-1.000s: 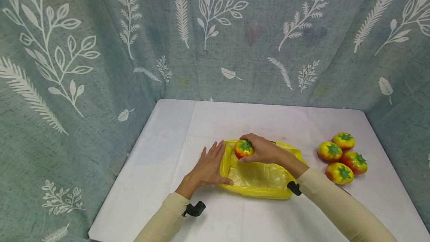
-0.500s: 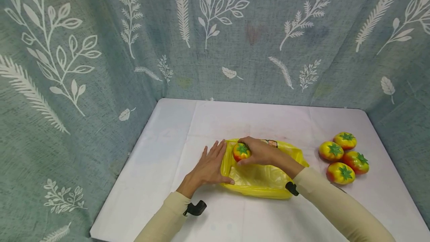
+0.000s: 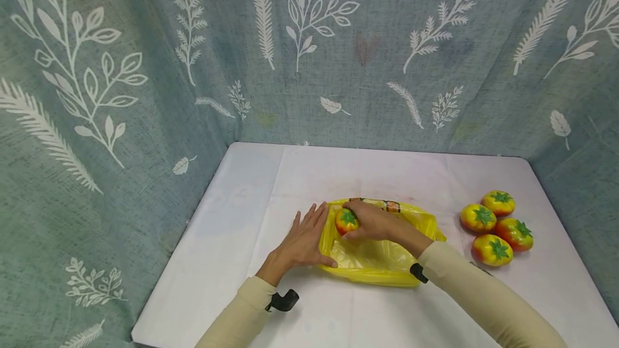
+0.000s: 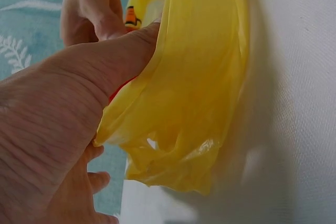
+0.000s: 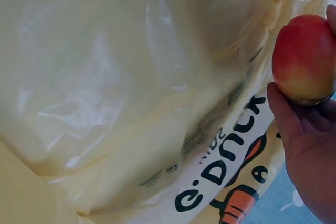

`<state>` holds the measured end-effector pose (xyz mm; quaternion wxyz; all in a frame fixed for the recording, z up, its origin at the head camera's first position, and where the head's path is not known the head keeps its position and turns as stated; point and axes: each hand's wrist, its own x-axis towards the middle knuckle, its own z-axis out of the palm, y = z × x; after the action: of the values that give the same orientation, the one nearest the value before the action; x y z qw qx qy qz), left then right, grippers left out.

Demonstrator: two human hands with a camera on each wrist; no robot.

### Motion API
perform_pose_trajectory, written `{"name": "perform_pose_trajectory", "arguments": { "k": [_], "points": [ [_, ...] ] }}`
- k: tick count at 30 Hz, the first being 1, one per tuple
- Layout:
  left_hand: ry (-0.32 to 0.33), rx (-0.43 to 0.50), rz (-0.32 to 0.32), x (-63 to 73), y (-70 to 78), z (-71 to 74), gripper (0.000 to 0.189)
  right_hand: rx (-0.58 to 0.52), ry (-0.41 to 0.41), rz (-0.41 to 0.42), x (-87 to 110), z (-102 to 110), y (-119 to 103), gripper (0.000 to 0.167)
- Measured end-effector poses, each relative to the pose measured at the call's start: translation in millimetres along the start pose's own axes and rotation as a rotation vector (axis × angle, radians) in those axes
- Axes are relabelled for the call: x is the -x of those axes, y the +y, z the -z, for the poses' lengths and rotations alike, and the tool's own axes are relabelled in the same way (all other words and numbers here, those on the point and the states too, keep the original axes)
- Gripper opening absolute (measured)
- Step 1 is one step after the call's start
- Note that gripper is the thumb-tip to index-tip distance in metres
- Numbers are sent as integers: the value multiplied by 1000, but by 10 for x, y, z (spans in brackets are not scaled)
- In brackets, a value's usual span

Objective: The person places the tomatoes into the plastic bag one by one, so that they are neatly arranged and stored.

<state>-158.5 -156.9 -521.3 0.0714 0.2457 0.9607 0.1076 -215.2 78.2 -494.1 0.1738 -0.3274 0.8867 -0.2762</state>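
A yellow plastic bag (image 3: 372, 277) lies spread with its mouth up on the white table. My right hand (image 3: 371, 221) reaches in at the bag's left end and grips a red-and-yellow toy fruit (image 3: 345, 221) with a green star-shaped leaf cap. In the right wrist view, thumb and fingers curve round the fruit (image 5: 302, 59), beside the bag's inner wall (image 5: 105, 77). Along the bag's left side my left hand (image 3: 301, 241) rests with straight, spread fingers. Its thumb overlaps the rim of the bag (image 4: 205, 66) in the left wrist view.
Several matching toy fruits (image 3: 495, 250) sit grouped on the right of the table (image 3: 232, 219). A grey-green leaf-patterned curtain (image 3: 309, 95) hangs behind and beside the table. A black wrist mount (image 3: 285, 301) is strapped on the left wrist.
My right hand has lowered the toy fruit slightly toward the bag's left end. More of the printed far rim shows. The left hand stays in place at the bag's side.
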Motion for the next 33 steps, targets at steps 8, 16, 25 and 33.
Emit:
{"name": "perform_pose_trajectory", "arguments": {
  "k": [8, 16, 25, 33],
  "points": [
    [-1, 6, -9, -4, 9, 12, 139, 3, 14, -26, -25, -49, 52, 86],
    [-5, 20, -7, -2, 20, 5, 139, -1, 24, -92, -77, -132, 83, 90],
    [-1, 11, -8, -1, 24, -2, 140, 15, 24, -111, -97, -201, 81, 90],
    [0, 21, -6, 5, 17, -2, 140, 32, 60, -84, -103, -250, 75, 89]
  ]
}}
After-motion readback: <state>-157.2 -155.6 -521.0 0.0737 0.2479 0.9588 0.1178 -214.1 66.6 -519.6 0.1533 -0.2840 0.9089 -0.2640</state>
